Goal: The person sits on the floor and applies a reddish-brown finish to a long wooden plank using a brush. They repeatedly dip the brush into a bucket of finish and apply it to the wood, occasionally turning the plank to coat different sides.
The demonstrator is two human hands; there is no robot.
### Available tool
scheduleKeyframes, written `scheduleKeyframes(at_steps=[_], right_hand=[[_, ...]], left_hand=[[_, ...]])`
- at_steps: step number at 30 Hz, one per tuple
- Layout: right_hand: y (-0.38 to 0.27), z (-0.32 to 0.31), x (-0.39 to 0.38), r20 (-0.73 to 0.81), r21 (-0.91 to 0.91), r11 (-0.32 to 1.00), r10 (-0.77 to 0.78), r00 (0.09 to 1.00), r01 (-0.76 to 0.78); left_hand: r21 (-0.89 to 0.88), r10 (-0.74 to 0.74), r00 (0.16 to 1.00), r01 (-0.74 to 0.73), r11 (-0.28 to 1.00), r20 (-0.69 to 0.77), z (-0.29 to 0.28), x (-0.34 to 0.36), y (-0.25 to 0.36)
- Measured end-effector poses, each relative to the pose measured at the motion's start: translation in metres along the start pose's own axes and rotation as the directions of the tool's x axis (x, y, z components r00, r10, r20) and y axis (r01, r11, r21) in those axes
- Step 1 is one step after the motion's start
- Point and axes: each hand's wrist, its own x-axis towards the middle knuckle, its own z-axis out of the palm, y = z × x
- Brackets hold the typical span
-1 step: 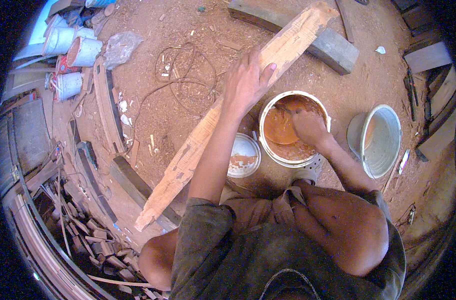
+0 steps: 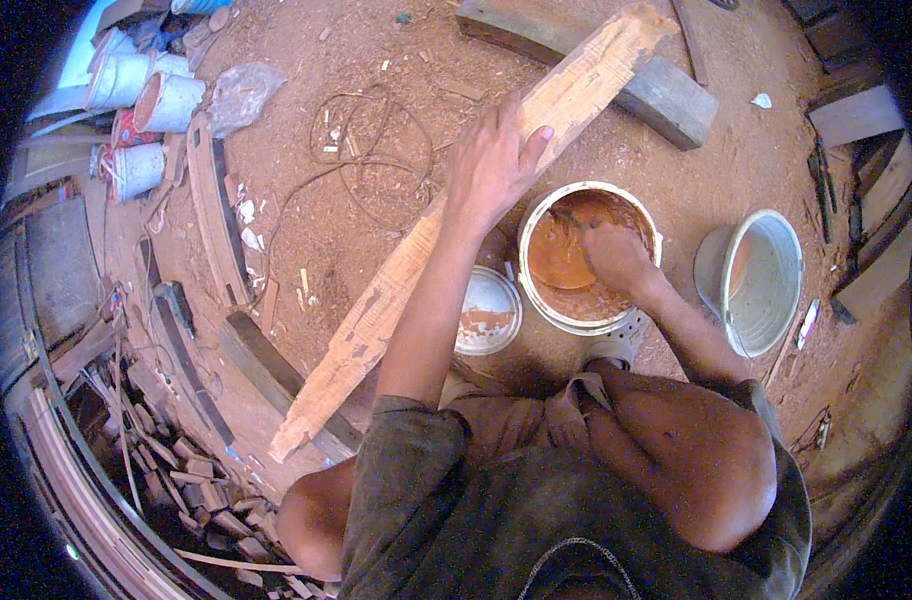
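A long pale wooden plank (image 2: 371, 318) slants across from lower left to upper right, with brown smears on its face. My left hand (image 2: 488, 168) lies over its middle, fingers over the left edge and thumb against the right side. Right of it stands a white-rimmed bucket (image 2: 578, 326) with thick orange-brown paste (image 2: 554, 262) in it. Inside, my right hand (image 2: 616, 252) is closed, knuckles up. A dark, smeared shape sticks out left of its fingers; its kind is hidden by paste.
A white lid (image 2: 491, 318) with paste on it lies against the bucket. An open whitish bucket (image 2: 711, 265) tilts at the right. Beyond is a thick grey beam (image 2: 666, 100) under the plank's far end. A thin cord (image 2: 311, 180), white buckets (image 2: 168, 104) and timber offcuts (image 2: 211, 495) are leftward.
My right hand has shifted very slightly within the bucket. My left hand and the plank stay in place.
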Motion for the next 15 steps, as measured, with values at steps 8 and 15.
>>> scheduleKeyframes(at_steps=[8,15], right_hand=[[0.021,0.018,0.004,0.100,0.300,0.944,-0.175,0.980,0.138],[0.022,0.005,-0.005,0.026,0.393,0.892,-0.253,0.967,0.223]], left_hand=[[0.007,0.028,0.999,-0.027,1.000,-0.034,0.000,0.001,0.001],[0.032,0.005,1.000,-0.005,0.999,0.011,0.000,0.002,0.005]])
